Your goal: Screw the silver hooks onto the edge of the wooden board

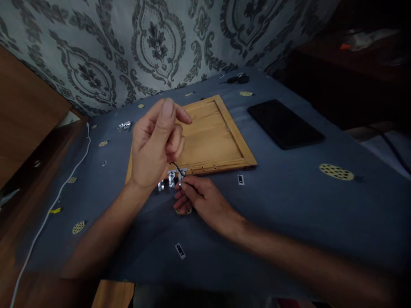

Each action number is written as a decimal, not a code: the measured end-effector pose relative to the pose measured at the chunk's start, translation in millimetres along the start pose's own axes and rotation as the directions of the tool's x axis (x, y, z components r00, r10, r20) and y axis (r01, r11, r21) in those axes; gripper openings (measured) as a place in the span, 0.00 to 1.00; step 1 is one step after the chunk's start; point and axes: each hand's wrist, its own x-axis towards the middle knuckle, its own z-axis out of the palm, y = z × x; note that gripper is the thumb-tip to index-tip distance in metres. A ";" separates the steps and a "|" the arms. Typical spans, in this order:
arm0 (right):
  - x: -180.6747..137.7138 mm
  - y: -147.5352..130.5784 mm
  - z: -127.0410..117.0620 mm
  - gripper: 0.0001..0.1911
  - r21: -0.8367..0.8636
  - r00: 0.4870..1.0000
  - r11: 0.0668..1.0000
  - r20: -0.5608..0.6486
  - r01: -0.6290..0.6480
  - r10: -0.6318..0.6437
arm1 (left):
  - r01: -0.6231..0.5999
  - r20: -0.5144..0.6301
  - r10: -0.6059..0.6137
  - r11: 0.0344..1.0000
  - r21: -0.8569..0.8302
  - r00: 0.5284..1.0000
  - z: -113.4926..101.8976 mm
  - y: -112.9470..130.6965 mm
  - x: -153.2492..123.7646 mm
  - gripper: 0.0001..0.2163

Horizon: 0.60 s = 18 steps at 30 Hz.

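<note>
A shallow wooden tray lies on a blue sheet. A small metal hook bracket sits at the tray's near edge. My left hand is raised above it, fingers curled in a loose pinch, with nothing visible in them. My right hand rests on the sheet just below the tray and pinches a thin dark tool whose tip reaches the bracket.
A black phone lies right of the tray. Another metal part sits at the far left, a dark small object by the patterned wall. A white cable runs down the left edge. Dark furniture stands right.
</note>
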 end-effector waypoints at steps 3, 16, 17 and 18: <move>-0.7 0.1 -0.3 0.11 0.007 1.000 1.000 -0.004 -0.018 0.018 | -0.009 -0.047 0.011 0.999 0.042 0.999 -1.4 -2.3 -0.7 0.16; -1.9 -3.9 1.0 0.12 0.002 1.000 1.000 -0.009 -0.020 0.020 | 0.016 -0.058 -0.015 1.000 0.014 0.998 0.8 4.1 1.1 0.20; -2.1 -4.1 0.9 0.11 -0.002 1.000 1.000 -0.006 -0.019 0.019 | 0.033 -0.014 -0.033 0.999 0.012 0.999 -1.4 4.9 1.6 0.20; -2.3 -4.3 0.7 0.10 -0.005 1.000 1.000 -0.004 -0.017 0.017 | 0.045 0.036 -0.046 0.999 0.010 0.998 -3.5 5.4 2.0 0.20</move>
